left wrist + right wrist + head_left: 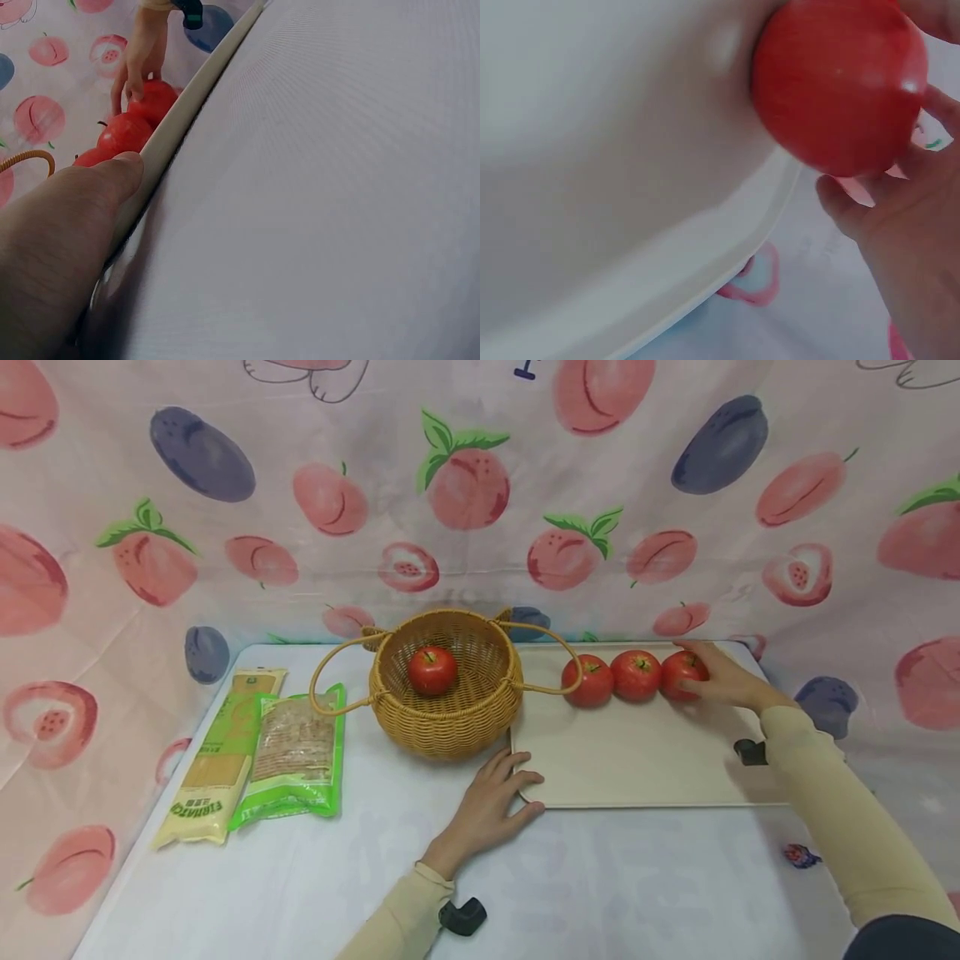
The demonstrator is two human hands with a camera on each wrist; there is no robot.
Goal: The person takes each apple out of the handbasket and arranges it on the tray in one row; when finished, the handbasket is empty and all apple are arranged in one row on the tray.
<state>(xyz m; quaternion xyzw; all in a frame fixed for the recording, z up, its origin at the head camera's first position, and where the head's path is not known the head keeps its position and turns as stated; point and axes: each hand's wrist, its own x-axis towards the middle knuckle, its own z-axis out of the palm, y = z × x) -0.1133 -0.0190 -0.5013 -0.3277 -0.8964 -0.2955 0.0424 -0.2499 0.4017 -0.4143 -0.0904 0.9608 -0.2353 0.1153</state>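
Three red apples sit in a row at the back of a cream tray point(637, 760): a left apple point(587, 682), a middle apple point(636, 676) and a right apple point(678, 670). My right hand point(720, 675) grips the right apple, thumb across its front and fingers behind. In the right wrist view this apple point(840, 86) rests against the pale tray surface, fingers round its side. My left hand point(491, 802) rests on the tray's front left corner, fingers spread. Its thumb point(124, 174) lies along the tray edge in the left wrist view.
A round wicker basket point(442, 727) with two looped handles stands left of the tray, another apple point(432, 670) inside. One handle reaches over the tray beside the left apple. Farther left lie a noodle packet point(217, 760) and a green-edged bag point(294, 752). A fruit-print cloth hangs behind.
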